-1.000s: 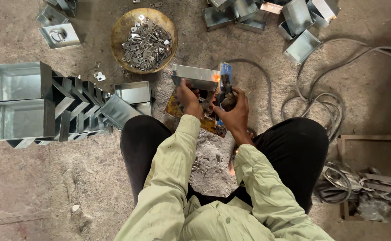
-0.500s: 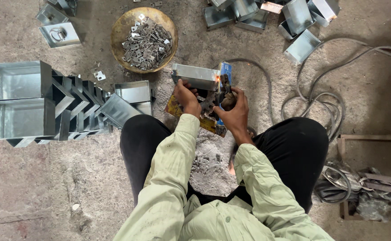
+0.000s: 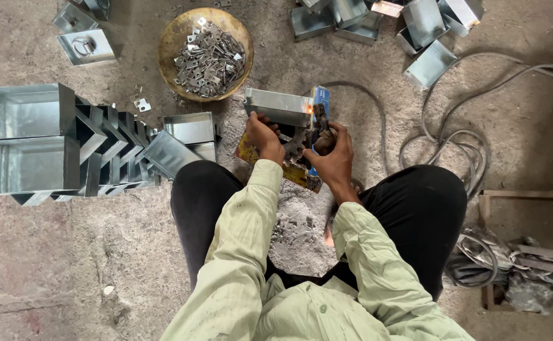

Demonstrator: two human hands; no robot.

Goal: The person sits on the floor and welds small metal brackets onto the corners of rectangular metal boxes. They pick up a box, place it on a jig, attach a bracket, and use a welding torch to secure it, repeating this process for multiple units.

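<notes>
Left hand [image 3: 265, 137] gripping metal box [image 3: 278, 107] (galvanised), right hand [image 3: 334, 153] clasping tool [image 3: 319, 126]

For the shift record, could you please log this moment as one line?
left hand: holds open grey sheet-metal box | right hand: grips dark tool at box | round brass-coloured bowl of small metal plates: beyond

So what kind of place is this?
Probably a small metal workshop. Stacked sheet-metal boxes sit on the dusty floor, a bowl of small metal pieces is nearby, and the hands hold a metal box where a spark glows.

The orange glow [image 3: 308, 108] at the metal box [image 3: 278, 107] seems fainter now.
</notes>
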